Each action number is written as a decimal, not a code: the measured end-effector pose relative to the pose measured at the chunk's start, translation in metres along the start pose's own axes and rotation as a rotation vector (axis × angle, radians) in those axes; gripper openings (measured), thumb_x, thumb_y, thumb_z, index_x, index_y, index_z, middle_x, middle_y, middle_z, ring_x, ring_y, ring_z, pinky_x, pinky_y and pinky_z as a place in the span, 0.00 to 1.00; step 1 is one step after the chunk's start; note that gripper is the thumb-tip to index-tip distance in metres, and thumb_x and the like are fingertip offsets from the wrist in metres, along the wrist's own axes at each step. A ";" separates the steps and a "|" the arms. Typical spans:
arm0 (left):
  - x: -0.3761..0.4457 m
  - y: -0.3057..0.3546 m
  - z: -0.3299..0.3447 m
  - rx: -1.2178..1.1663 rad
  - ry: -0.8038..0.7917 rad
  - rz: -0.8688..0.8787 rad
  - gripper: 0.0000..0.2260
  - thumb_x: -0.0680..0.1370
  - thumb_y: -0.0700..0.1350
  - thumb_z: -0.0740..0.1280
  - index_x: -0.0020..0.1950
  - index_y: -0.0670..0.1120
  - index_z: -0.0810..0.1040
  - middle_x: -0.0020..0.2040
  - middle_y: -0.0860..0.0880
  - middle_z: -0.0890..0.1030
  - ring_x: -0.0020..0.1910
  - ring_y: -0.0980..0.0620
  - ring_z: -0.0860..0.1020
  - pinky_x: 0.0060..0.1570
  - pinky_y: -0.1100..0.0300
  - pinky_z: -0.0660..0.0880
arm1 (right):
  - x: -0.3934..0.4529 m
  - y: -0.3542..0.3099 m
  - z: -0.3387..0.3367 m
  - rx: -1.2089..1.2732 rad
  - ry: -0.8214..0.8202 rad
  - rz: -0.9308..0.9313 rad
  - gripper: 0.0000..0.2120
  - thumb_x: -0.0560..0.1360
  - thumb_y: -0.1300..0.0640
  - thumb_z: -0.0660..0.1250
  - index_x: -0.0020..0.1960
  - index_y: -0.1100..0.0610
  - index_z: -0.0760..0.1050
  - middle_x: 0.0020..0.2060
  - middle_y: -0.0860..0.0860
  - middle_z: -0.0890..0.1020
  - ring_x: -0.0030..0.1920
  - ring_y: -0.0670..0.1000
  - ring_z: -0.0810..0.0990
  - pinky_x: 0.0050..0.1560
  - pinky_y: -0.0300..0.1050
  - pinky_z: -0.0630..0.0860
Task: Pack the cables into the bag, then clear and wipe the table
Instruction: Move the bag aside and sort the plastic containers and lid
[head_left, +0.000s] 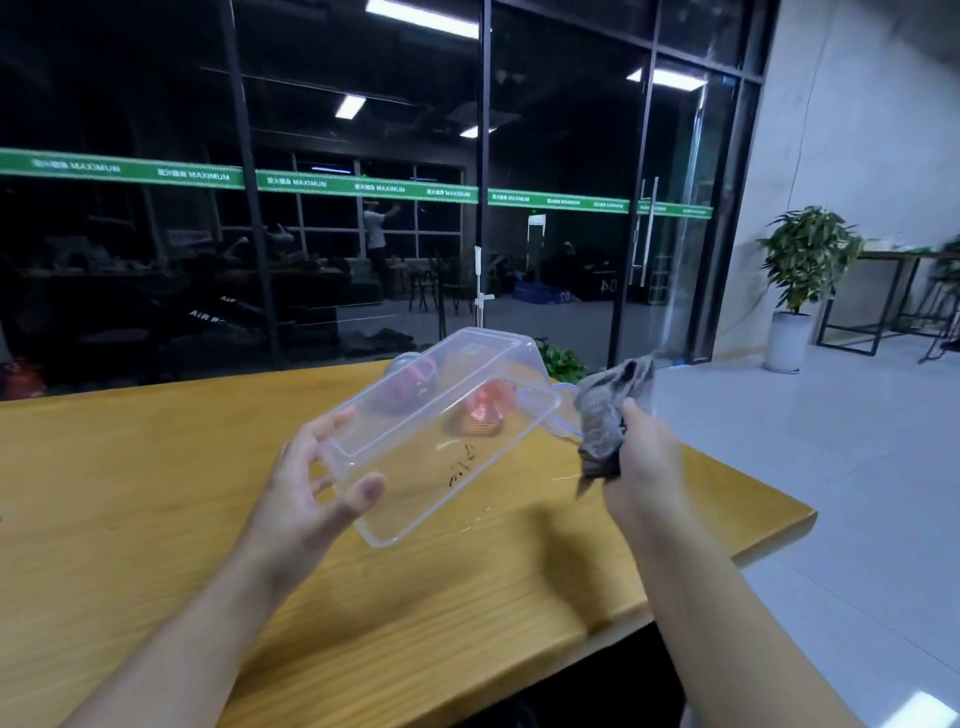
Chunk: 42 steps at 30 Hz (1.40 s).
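Plainly the clearing and wiping step is in hand, judging by what each hand carries. The wooden table (156, 519) fills the lower view, its yellow top showing a small dark mark near the middle. Above it the left hand (306, 499) lifts a clear plastic box (441, 431), tilted and off the surface, thumb curled over the near rim and fingers spread along its side (the box looks empty, though its walls blur what lies behind). Seen through it, on the far part of the table, sit a red coiled cable (483, 413) and a darker pinkish bundle (410, 376); whether either is already in a bag I cannot tell. A clear blue-edged bag (558, 415) lies at the table's far right edge, just beside the box. The right hand (644, 457) grips a crumpled grey cloth (605, 415), fingers curled tight round it, held above the table edge. The next move likely calls for setting the box aside and bringing the cloth down flat on the wood.
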<state>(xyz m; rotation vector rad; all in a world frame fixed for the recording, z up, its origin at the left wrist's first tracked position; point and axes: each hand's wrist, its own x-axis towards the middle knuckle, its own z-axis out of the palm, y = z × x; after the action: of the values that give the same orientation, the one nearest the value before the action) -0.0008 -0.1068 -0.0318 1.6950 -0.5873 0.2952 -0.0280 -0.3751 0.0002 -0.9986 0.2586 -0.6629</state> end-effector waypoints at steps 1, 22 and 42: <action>0.000 0.000 0.000 -0.024 0.003 -0.001 0.39 0.49 0.76 0.69 0.59 0.68 0.69 0.66 0.56 0.71 0.62 0.53 0.74 0.60 0.57 0.71 | -0.005 0.003 0.009 0.173 -0.056 0.111 0.12 0.82 0.57 0.54 0.44 0.56 0.74 0.36 0.53 0.76 0.31 0.47 0.76 0.29 0.36 0.72; -0.004 0.005 0.006 -0.119 0.012 0.089 0.34 0.52 0.74 0.71 0.57 0.69 0.71 0.67 0.52 0.69 0.65 0.52 0.72 0.65 0.46 0.69 | -0.047 0.009 0.031 0.583 -0.259 0.360 0.21 0.81 0.45 0.56 0.57 0.60 0.78 0.53 0.62 0.83 0.49 0.62 0.83 0.51 0.60 0.79; -0.007 0.012 0.014 -0.064 0.084 0.182 0.33 0.51 0.76 0.68 0.55 0.73 0.71 0.63 0.57 0.65 0.58 0.71 0.70 0.56 0.65 0.71 | -0.077 0.035 0.067 0.409 -0.276 0.181 0.29 0.78 0.35 0.49 0.46 0.57 0.78 0.33 0.51 0.83 0.32 0.50 0.82 0.35 0.43 0.77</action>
<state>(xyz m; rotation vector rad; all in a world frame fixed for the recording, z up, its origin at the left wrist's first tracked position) -0.0144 -0.1198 -0.0283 1.5621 -0.6830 0.4710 -0.0409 -0.2674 -0.0009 -0.6533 -0.0307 -0.3847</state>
